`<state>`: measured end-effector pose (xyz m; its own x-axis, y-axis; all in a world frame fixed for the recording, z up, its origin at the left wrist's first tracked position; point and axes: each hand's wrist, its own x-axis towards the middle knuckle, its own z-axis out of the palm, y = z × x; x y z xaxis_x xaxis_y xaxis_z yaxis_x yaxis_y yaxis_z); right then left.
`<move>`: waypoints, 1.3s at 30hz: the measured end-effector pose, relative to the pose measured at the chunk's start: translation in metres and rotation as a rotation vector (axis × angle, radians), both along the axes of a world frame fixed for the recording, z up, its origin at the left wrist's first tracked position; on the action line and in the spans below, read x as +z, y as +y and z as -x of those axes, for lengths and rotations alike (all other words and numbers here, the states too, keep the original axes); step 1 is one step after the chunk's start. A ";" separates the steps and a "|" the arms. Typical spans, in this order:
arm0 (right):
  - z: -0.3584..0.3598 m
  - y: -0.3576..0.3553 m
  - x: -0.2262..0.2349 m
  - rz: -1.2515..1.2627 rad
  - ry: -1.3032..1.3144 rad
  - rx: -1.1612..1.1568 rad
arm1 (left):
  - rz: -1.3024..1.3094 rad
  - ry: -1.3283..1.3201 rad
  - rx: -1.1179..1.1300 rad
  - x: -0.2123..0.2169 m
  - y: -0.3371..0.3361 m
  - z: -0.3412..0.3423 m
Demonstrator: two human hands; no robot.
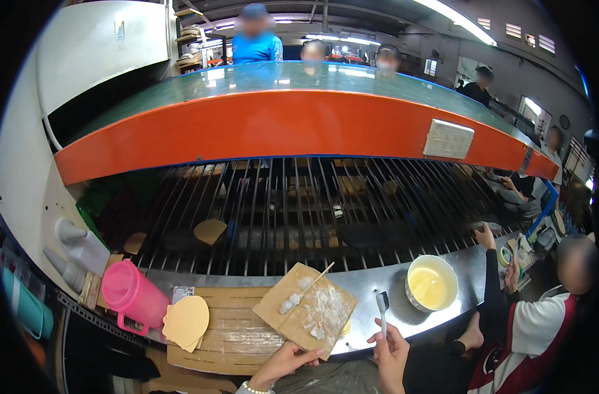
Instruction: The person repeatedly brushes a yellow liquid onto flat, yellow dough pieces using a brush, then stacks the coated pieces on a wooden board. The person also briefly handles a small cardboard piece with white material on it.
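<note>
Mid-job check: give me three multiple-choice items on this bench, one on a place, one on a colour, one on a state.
1. Where is the pink jug?
A. left of the cardboard piece
B. right of the bowl
C. on the rack

2. What colour is the liquid in the bowl?
A. blue
B. yellow
C. red

3. What is the right hand doing?
A. resting empty
B. gripping the jug
C. holding a small brush upright

Answers: 1 A, it stands left of the cardboard piece that the left hand touches. 2 B, the bowl holds yellow liquid. 3 C, the brush rises from its fingers.
</note>
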<state>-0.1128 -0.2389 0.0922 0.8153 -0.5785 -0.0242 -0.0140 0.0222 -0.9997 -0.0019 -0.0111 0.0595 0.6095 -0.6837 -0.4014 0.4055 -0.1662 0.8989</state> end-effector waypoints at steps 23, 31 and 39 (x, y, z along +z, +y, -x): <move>-0.003 0.019 0.035 0.008 -0.090 -0.077 | 0.264 -0.635 0.581 -0.032 0.012 0.015; -0.028 0.020 0.030 0.212 -0.010 0.037 | 0.079 -0.729 0.447 -0.010 -0.026 0.024; -0.064 0.013 -0.002 0.936 -0.009 -0.034 | 0.085 -0.696 0.398 -0.016 -0.037 0.021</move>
